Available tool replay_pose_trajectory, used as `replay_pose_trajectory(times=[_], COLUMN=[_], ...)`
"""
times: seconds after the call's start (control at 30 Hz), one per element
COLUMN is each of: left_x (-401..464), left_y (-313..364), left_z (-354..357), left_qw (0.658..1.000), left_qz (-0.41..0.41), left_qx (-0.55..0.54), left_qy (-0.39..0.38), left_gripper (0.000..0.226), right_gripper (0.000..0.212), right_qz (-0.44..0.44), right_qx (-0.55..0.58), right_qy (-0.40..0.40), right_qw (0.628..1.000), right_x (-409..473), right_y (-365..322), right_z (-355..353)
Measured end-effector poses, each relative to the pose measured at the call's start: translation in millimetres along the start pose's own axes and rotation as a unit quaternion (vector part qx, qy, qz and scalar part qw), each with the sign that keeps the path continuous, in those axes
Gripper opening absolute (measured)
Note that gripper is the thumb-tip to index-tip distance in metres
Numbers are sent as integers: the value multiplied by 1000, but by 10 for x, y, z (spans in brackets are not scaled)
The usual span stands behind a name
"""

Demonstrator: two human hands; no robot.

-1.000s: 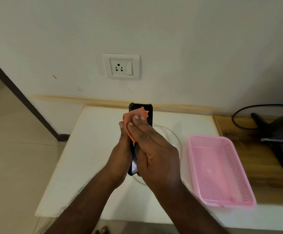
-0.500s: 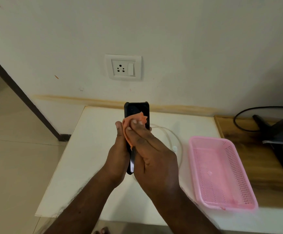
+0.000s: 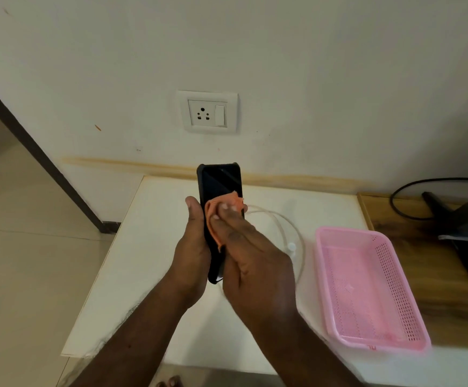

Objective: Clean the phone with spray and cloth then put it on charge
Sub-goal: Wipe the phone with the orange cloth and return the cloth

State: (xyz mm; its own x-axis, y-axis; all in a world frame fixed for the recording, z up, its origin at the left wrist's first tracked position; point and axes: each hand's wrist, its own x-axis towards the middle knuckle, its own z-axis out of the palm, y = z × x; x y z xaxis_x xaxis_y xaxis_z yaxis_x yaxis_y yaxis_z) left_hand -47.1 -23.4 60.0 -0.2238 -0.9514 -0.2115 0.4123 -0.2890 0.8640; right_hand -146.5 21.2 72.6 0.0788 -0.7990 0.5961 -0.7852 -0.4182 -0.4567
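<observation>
**Cloth pressed to the phone screen above the counter**

While the left hand (image 3: pixel 192 252) grips the phone (image 3: pixel 219 188) along its left edge, thumb up the side and fingers curled round behind, the right hand (image 3: pixel 255 258) lies over the lower half of the screen with its fingers straight and close together. Under those fingers (image 3: pixel 227 216) sits a small orange cloth (image 3: pixel 213 216), pressed flat against the glass; a crumpled corner of it sticks out past the fingertips near the middle of the screen. The phone, in a black case, is held upright and above the counter (image 3: pixel 143 261), its dark screen facing the camera and its top half uncovered.

Behind the hands a white cable (image 3: pixel 280 216) loops across the pale counter, with a small white plug end (image 3: pixel 292 246) lying just right of the right hand. Further right a pink perforated basket (image 3: pixel 367 286) rests on the counter, near its front edge. Beyond the basket the surface turns to wood grain, where a black stand (image 3: pixel 456 238) and a black cord (image 3: pixel 434 181) sit by the wall. On the wall above the phone is a white socket plate (image 3: pixel 207 112) with a switch. Tiled floor (image 3: pixel 26 261) shows to the left.
</observation>
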Motion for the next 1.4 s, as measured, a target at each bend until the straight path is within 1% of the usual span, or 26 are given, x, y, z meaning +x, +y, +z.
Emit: replay_pose_trajectory(times=[0.07, 0.13, 0.2, 0.27, 0.37, 0.47, 0.53, 0.6, 0.63, 0.67, 0.73, 0.83, 0.93, 1.03, 1.1, 1.2, 1.27, 1.3, 1.4], left_x=[2, -1, 5, 1, 12, 53, 62, 52, 46, 39, 29, 26, 44, 67, 90, 90, 72, 61, 33], left_y=[-15, -23, -54, -90, -74, -34, -23, -22, -18, -15, -12, -16, -19, -34, -54, -35, -26, -28, -31], left_z=[-14, -16, -7, -13, -59, -77, -79, -82, -74, -68, -49, -40, -70, -83, -105, -113, -94, -80, -40], left_qw=[1000, 1000, 999, 997, 997, 1000, 999, 998, 998, 998, 999, 997, 998, 999, 999, 997, 998, 998, 998], left_qz=[-5, -14, -20, -21, -14, -9, -15, -23, -25, -23, -23, -49, -33, -4, 6, -6, -4, -1, -14], left_qx=[-4, -11, 17, 55, 53, 4, -28, -49, -52, -48, -27, 7, 2, -8, -31, -72, -69, -61, -33], left_qy=[-15, -25, -47, -59, -52, -23, -3, -14, -21, -26, -38, -64, -53, -33, -19, -13, -16, -20, -43], left_gripper=[66, 64, 67, 70, 67, 62, 63, 65, 64, 61, 57, 61, 60, 58, 58, 69, 72, 69, 65], right_gripper=[44, 42, 39, 45, 45, 41, 39, 50, 51, 46, 42, 45, 46, 47, 47, 48, 43, 40, 46], right_qz=[-32, -36, -9, 31, 71, 41, -16, -55, -60, -63, -45, 21, 59, 60, 33, -27, -45, -43, 7], right_qx=[0, 4, 6, -2, -3, -20, -48, -50, -44, -39, -31, -11, 2, -3, -4, 9, 6, -2, -10], right_qy=[3, 9, 20, 15, -11, -29, -16, 4, 7, 9, 13, 20, 9, -8, -11, 9, 16, 7, -15], right_qw=[999, 999, 1000, 999, 997, 999, 999, 997, 997, 997, 998, 1000, 998, 998, 999, 1000, 999, 999, 1000], right_x=[17, 41, 63, 78, 56, 22, 13, 29, 51, 69, 78, 74, 44, 5, 4, 32, 71, 86, 107], right_y=[-44, -6, 107, 215, 262, 142, 23, -52, -49, -16, 87, 232, 245, 169, 60, -93, -85, -39, 168], right_z=[13, -8, -62, -109, -116, -64, 0, 32, 25, 14, -23, -58, -30, -13, 7, 51, 40, 18, -69])
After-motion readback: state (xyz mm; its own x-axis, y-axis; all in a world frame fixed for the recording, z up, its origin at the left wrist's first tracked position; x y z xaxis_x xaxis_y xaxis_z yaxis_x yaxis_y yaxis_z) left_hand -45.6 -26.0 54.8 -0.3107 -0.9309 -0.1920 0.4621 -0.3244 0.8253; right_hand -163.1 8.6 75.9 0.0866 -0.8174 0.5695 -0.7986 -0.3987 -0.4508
